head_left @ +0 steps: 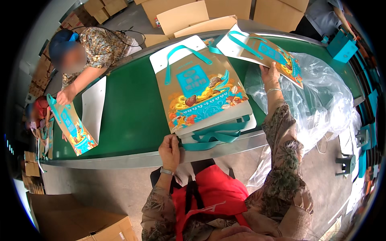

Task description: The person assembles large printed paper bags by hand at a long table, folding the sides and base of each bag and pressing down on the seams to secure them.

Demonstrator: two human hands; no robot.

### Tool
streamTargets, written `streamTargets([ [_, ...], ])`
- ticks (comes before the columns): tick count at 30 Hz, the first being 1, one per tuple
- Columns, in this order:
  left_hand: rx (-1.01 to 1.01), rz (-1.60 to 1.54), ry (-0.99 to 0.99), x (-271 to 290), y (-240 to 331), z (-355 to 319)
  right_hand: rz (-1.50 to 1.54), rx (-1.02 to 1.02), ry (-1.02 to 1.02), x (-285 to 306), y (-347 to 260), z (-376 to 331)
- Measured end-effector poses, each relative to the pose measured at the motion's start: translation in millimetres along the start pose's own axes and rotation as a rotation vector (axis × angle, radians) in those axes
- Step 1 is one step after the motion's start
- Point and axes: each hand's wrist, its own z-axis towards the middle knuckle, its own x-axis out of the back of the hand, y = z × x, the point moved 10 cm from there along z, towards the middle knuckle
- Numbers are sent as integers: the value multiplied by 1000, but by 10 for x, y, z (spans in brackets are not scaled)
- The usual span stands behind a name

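In front of me a stack of flat gold-and-teal paper gift bags (pixel 201 86) with teal ribbon handles lies on the green conveyor belt. Loose teal ribbons (pixel 217 138) hang from its near side. My right hand (pixel 270 75) is closed on the edge of another gift bag (pixel 277 56), which tilts above the belt to the right of the stack. At the stack's near left corner, by the belt's metal edge, my left hand (pixel 169 152) is closed with fingers curled. What it pinches, if anything, is hidden.
Across the belt on the left, a co-worker (pixel 96 48) holds a gift bag (pixel 76 128) beside a white sheet (pixel 94 100). Crumpled clear plastic (pixel 309 88) covers the belt's right part. Another person (pixel 325 20) handles a teal box (pixel 342 46). Cardboard boxes (pixel 169 12) stand behind.
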Motion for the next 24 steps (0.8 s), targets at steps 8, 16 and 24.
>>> streamTargets([
  [8, -13, 93, -6, 60, 99, 8, -1016, -532, -442, -214, 484, -1185],
  [16, -5, 47, 217, 240, 206, 185, -2008, 725, -1294, -633, 134, -3043],
  [24, 765, -454, 332, 398, -510, 615, -1889, 429, -1377, -750, 243, -3053],
])
